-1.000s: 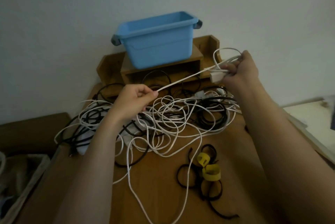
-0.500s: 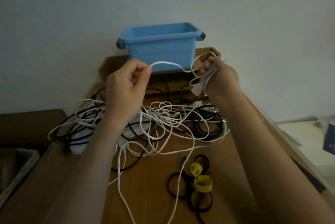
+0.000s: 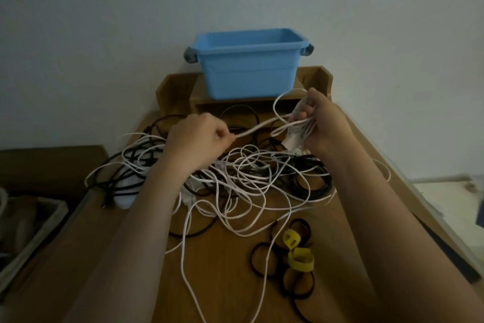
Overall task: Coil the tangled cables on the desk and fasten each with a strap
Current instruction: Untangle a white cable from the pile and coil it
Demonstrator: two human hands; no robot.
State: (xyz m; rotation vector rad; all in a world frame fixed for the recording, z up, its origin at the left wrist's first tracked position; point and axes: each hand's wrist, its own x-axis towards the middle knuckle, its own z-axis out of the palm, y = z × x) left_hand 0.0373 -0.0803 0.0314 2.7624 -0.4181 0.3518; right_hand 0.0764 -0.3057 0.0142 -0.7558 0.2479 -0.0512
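A thin white cable (image 3: 251, 129) is pinched by the left hand (image 3: 199, 136); its loops are gripped by the right hand (image 3: 322, 123) at 2 o'clock.

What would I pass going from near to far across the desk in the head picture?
Nearest first: yellow and black straps, tangle of white and black cables, wooden shelf, blue bin.

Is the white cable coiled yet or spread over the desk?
Mostly spread. The right hand holds a few loops of the white cable; the rest lies tangled across the desk, the left hand pinching one strand.
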